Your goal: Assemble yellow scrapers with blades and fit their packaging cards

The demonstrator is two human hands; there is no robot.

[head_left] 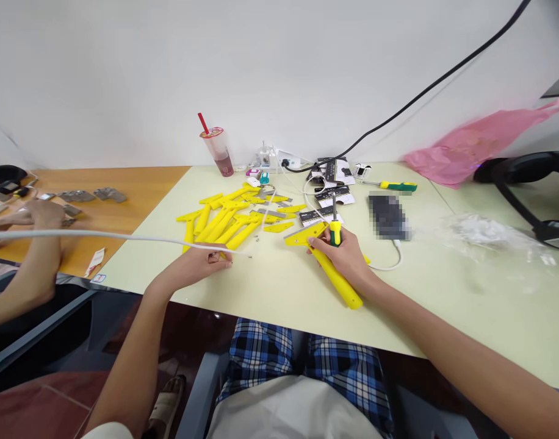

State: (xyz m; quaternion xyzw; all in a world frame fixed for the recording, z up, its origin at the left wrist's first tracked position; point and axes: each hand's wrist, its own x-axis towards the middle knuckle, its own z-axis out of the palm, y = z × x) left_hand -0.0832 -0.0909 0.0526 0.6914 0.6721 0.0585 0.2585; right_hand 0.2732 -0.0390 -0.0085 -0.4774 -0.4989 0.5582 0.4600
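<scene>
My right hand (350, 259) is wrapped round a yellow scraper (339, 281), its flat head pointing up and left. A screwdriver (335, 231) with a yellow and green handle stands upright in the same hand, shaft upward. My left hand (199, 263) is low over the table with thumb and fingers pinched together; what they hold, if anything, is too small to make out. Just beyond that hand lies a pile of yellow scraper handles (222, 222). Loose yellow blade covers (278, 227) and a few tiny metal bits (257, 239) lie between my hands.
A cup with a red straw (222, 155) stands by the wall near a power strip (288, 160). Black and white packets (334, 196), another screwdriver (398, 186), a blurred-out dark device (389, 216) and clear plastic bags (490, 235) lie right. A white cable (124, 235) crosses left, near another person's hand (46, 213).
</scene>
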